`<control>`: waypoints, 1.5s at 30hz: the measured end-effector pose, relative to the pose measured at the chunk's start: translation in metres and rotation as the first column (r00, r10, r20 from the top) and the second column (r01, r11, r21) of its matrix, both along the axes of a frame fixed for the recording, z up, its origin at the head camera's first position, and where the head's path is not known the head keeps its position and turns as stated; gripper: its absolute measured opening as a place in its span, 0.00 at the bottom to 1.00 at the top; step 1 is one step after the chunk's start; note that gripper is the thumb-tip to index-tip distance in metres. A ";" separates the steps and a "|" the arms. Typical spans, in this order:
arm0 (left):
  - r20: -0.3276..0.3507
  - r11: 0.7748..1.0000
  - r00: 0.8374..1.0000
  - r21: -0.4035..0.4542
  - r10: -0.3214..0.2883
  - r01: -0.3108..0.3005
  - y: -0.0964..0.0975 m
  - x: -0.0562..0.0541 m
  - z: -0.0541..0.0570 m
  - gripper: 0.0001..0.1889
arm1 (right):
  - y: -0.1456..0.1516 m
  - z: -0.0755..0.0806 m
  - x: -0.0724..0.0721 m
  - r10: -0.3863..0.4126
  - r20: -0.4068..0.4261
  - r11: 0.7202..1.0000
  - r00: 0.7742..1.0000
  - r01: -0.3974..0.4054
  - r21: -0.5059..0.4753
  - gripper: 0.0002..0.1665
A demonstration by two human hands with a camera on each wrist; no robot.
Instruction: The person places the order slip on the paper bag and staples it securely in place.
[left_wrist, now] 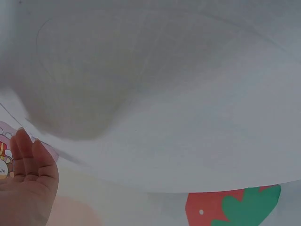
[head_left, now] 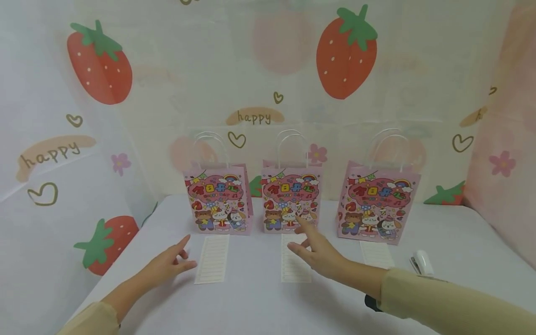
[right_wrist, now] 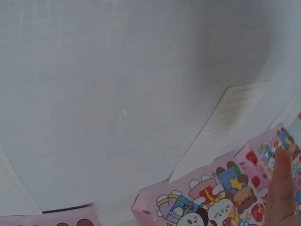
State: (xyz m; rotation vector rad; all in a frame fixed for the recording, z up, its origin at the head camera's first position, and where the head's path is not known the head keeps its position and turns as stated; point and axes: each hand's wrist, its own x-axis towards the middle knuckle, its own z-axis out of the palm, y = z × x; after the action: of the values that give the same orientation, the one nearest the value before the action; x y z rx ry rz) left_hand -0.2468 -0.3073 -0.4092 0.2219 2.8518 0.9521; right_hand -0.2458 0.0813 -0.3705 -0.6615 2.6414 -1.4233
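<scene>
Right hand [head_left: 321, 255] up on my feed: fingers extended, nothing held, over the middle paper strip [head_left: 294, 273]. Left hand [head_left: 164, 266], likewise loose and unladen, beside the left paper strip [head_left: 212, 259]. Strips lie before three upright gift bags [head_left: 290, 184], I'd guess one apiece; the white stapler [head_left: 425, 262] sits handy rightward.

Smooth paper bags [head_left: 291, 197] w/ plastic hdls. [head_left: 293, 134], matt paper slips [head_left: 212, 259]

In the head view, a white table [head_left: 234, 307] extends toward six o'clock. Behind it hangs a pale cloth wall [head_left: 188, 70], bearing a red strawberry [head_left: 346, 58] at one o'clock and the word "happy" [head_left: 254, 117] near twelve. At three o'clock, the side wall is pinkish, with a flower [head_left: 502, 164]. The light appears soft.
</scene>
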 end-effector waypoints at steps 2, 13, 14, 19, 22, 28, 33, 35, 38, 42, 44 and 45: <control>0.010 1.000 1.000 -0.007 0.007 -0.007 0.001 -0.001 0.000 0.48 | -0.005 -0.002 0.000 0.005 0.033 1.000 0.999 -0.004 -0.029 0.42; 0.044 1.000 0.999 -0.011 -0.018 0.018 0.003 -0.003 -0.001 0.49 | -0.037 -0.016 0.002 0.046 0.118 0.994 0.992 -0.034 -0.105 0.43; 0.045 1.000 0.999 -0.015 -0.021 0.022 0.003 -0.003 -0.001 0.49 | -0.039 -0.017 0.002 0.053 0.118 0.994 0.992 -0.041 -0.104 0.42; 0.072 1.000 0.997 -0.024 -0.016 0.018 0.003 -0.005 0.000 0.49 | -0.050 -0.018 0.002 0.075 0.144 0.991 0.987 -0.058 -0.122 0.43; 0.093 1.000 0.996 -0.011 -0.017 0.018 0.003 -0.005 0.000 0.50 | -0.058 -0.017 0.002 0.076 0.170 0.992 0.982 -0.058 -0.111 0.44; 0.104 1.000 0.995 -0.005 -0.010 0.011 0.002 -0.006 -0.001 0.49 | -0.070 -0.020 0.002 0.125 0.174 0.991 0.977 -0.117 -0.060 0.44; 0.116 1.000 0.993 -0.006 -0.013 0.014 -0.001 -0.009 -0.002 0.50 | -0.077 -0.022 0.001 0.156 0.169 0.988 0.973 -0.150 -0.045 0.44; 0.115 1.000 0.993 -0.007 -0.029 0.030 -0.003 -0.010 -0.003 0.50 | -0.079 -0.023 -0.001 0.155 0.174 0.988 0.972 -0.153 -0.026 0.45; 0.101 0.998 0.993 -0.005 -0.058 0.059 -0.004 -0.013 -0.005 0.50 | -0.083 -0.024 -0.006 0.143 0.177 0.988 0.974 -0.150 0.031 0.46; 0.109 0.997 0.992 -0.020 -0.069 0.072 -0.003 -0.018 -0.009 0.51 | -0.092 -0.027 -0.015 0.129 0.205 0.982 0.970 -0.154 0.110 0.48; 0.140 0.998 0.989 -0.035 -0.048 0.054 -0.002 -0.020 -0.009 0.52 | -0.099 -0.028 -0.018 0.127 0.236 0.978 0.964 -0.161 0.131 0.50; 0.152 0.998 0.988 -0.041 -0.038 0.045 -0.001 -0.020 -0.008 0.52 | -0.103 -0.029 -0.019 0.125 0.251 0.975 0.960 -0.166 0.147 0.50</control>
State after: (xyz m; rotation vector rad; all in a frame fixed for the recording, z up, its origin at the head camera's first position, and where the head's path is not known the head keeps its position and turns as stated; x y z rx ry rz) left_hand -0.2671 -0.3084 -0.4174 0.1947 2.7161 0.8578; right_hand -0.2651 -0.0212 -0.3994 -0.6087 2.4338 -1.1472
